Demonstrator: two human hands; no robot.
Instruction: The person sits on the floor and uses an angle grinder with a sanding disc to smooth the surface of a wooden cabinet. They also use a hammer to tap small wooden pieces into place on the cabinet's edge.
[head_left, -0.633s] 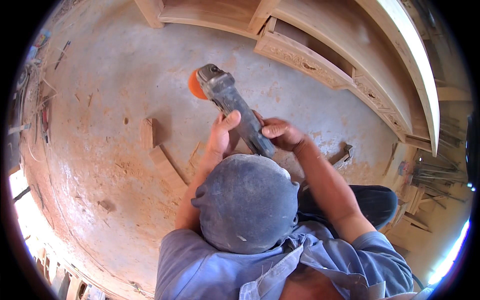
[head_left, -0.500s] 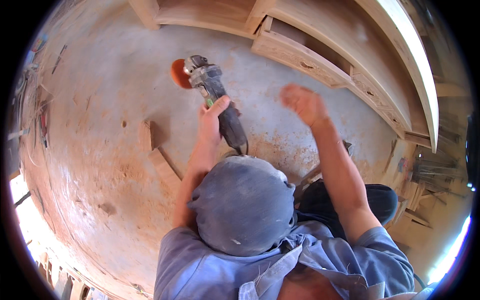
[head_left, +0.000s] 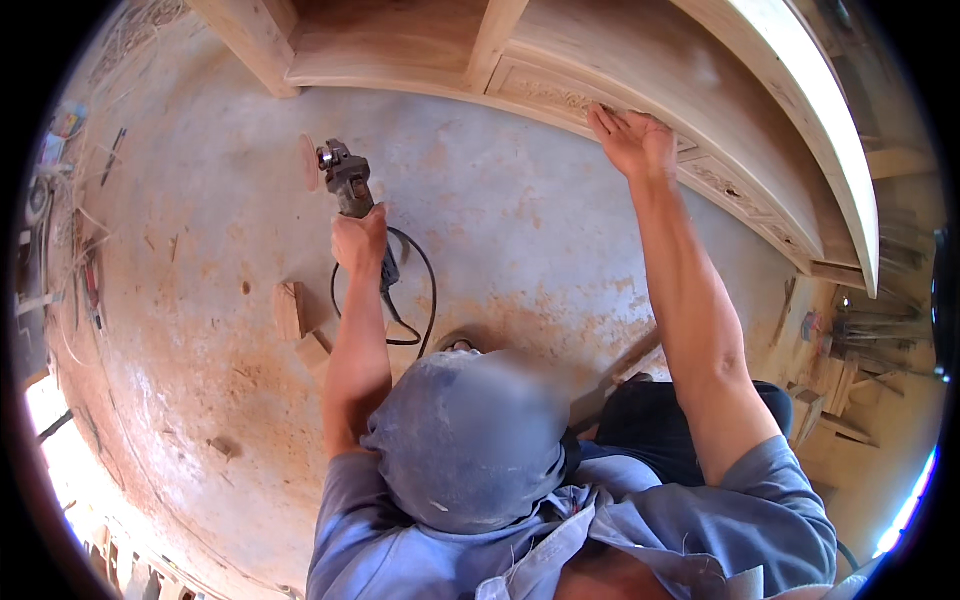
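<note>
My left hand (head_left: 360,238) is wrapped round the body of an angle grinder (head_left: 348,182), held above the floor on the left. A thin reddish disc (head_left: 309,163) on the grinder's head faces left. Its black cord (head_left: 433,290) loops down beside my forearm. Over on the right, my right hand (head_left: 638,145) has its fingers stretched out, against or just over a carved drawer front (head_left: 535,92). That drawer sits flush in a pale wooden cabinet (head_left: 385,48). My hand covers the drawer's right end, so contact there is partly hidden.
A wood block (head_left: 289,310) stands on the concrete floor left of my forearm. Tools, including red-handled pliers (head_left: 92,285), lie along the left edge. Wood offcuts (head_left: 835,425) are heaped at the right. The cabinet's long curved edge (head_left: 835,150) spans the upper right.
The drawer stood pulled out and now lies flush with the cabinet. My right hand has moved up to its front. My left hand has carried the grinder left and slightly down.
</note>
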